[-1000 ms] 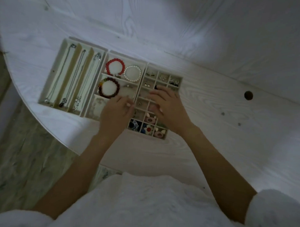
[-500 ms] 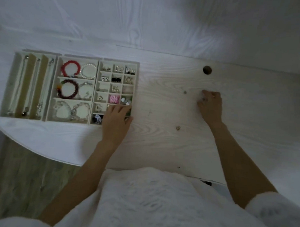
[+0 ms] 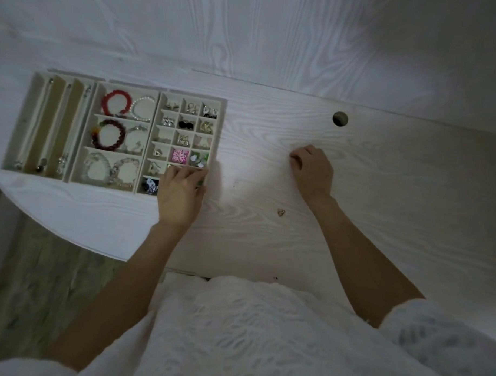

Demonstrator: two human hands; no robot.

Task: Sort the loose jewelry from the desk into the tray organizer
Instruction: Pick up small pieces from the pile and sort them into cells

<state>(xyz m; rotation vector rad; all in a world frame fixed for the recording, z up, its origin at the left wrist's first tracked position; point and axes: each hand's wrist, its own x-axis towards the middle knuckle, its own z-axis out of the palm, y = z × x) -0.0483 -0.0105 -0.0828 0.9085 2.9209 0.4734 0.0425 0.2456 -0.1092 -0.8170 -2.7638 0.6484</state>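
The cream tray organizer [image 3: 223,115] lies at the desk's left, with necklaces in long slots, bracelets in the middle and earrings in small squares. My left hand [image 3: 179,196] rests flat on the near right corner of the earring section, fingers fairly straight. My right hand [image 3: 312,171] is on the bare desk to the right, fingers curled and tips pinched together at the surface. What they pinch is hidden; a small loose piece lay at that spot. One small loose jewelry piece [image 3: 281,212] lies on the desk between my forearms.
A round cable hole [image 3: 340,118] is in the desk beyond my right hand. The desk's curved edge [image 3: 83,244] runs near left, with floor below it. A wood-grain wall [image 3: 264,32] backs the desk.
My right hand left the tray, reached far right onto the desk, then shifted slightly left and curled its fingers. My left hand stayed on the tray's near corner. The view swung right.
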